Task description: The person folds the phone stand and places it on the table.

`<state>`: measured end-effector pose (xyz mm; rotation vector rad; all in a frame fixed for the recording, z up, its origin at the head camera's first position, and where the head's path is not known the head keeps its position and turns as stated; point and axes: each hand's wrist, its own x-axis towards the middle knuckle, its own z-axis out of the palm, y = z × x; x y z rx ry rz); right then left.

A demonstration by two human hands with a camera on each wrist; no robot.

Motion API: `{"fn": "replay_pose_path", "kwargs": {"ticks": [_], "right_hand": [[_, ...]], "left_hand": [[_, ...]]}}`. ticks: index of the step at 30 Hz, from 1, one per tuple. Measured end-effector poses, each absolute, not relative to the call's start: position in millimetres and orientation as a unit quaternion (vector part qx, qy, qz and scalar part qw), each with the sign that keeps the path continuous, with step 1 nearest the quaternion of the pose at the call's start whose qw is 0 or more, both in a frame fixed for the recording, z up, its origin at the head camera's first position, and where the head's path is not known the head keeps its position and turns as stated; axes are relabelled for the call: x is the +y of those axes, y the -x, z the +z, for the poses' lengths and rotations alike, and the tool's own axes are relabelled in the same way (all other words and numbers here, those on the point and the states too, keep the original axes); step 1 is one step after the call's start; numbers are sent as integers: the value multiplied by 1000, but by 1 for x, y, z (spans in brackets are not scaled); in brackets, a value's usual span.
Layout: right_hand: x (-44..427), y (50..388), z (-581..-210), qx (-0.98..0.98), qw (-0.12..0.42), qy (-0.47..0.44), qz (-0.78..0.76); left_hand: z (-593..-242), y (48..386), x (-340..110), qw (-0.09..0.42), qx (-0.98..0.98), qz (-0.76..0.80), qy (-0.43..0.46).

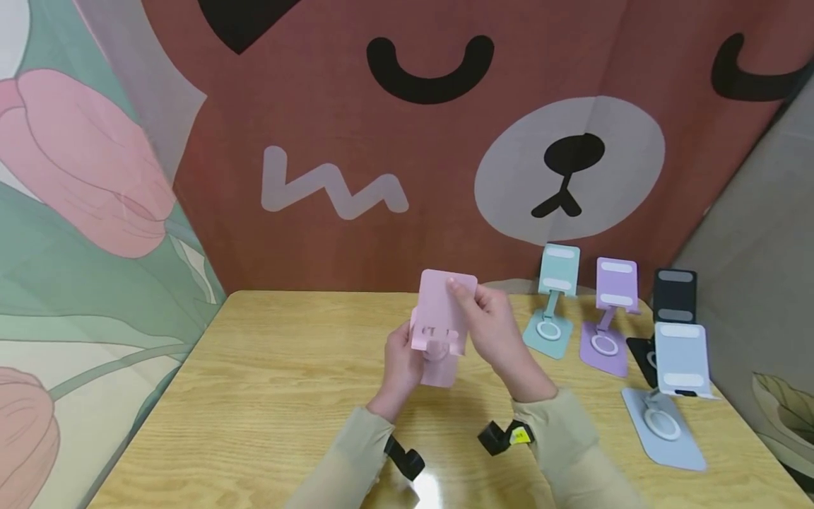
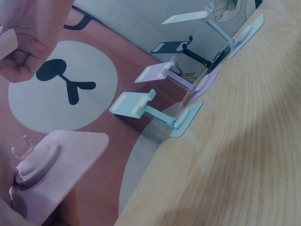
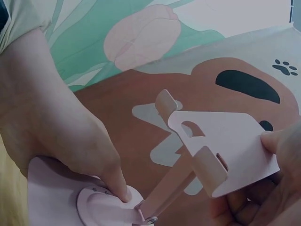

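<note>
Rust-brown cloth (image 1: 318, 254) filled my remote feed, the wooden table (image 1: 273, 375) spread below it, and four stands (image 1: 617, 286) clustered on its right. Left of them, held clear of the table, I had the pink stand (image 1: 439, 307): left hand (image 1: 402, 364) curled round its base (image 2: 75, 155), right hand (image 1: 494, 325) pinching its upper plate (image 3: 228, 136), thumb (image 1: 463, 297) on the front, both grips closed.

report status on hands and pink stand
Left hand gripping base, right hand pinching upper plate. Pink stand opened, held off the table. Four other stands at right, not blocking.
</note>
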<state>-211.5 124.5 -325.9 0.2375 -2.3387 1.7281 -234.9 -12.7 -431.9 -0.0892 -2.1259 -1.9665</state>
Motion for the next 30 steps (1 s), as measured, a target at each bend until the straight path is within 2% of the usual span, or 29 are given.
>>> {"fn": "replay_pose_path", "kwargs": {"ticks": [7,17,30], "right_hand": [[120,210,-333,-793,84,-85,598],[118,212,-342,-790,77,-98,600],[111,210,-355,-794,84,-76,597]], "left_hand": [[-434,237,-16,167,-739,-651,41],[-434,239,-17,148,-722,-675,31],[-427,238,-17,155,-700,-696,32]]}}
